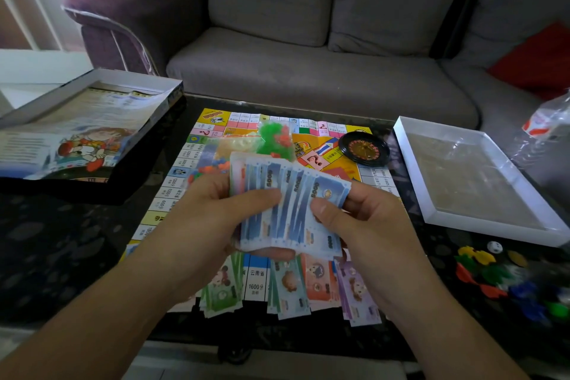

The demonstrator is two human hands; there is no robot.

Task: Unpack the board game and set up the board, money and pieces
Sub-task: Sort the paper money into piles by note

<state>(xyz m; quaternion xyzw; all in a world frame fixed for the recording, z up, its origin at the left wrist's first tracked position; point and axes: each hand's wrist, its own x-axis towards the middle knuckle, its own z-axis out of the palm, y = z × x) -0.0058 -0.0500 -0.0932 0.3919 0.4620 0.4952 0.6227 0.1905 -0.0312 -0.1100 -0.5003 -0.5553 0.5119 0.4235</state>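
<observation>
At the centre of the frame, over a dark speckled table (61,256), both hands hold a fan of thin blue paper notes (290,210). The left hand (216,219) grips the stack from the left side, thumb lying flat across the top. The right hand (367,219) pinches the right edge, thumb on the face of the outermost note, the other fingers curled beneath. The notes are printed with 5000 and have perforated-looking edges.

Below the hands, along the near edge of the board (172,194), lie separate piles of paper money: green notes (222,293), teal notes (288,290), orange notes (317,281) and purple notes (357,293). The board itself is a flat glossy sheet, bright yellow and white squares.

Higher on the board sit clear plastic bags of small green and red pieces (274,139), blurred, perhaps little houses. A round black roulette wheel (364,149) rests at the board's upper right corner.

At the left of the frame is the open cardboard box (92,120) with printed sheets inside; at the right, a shallow white tray (475,176). Loose coloured plastic tokens (493,281) and a white die (494,247) lie in the lower right. A grey fabric sofa (308,71) fills the top.
</observation>
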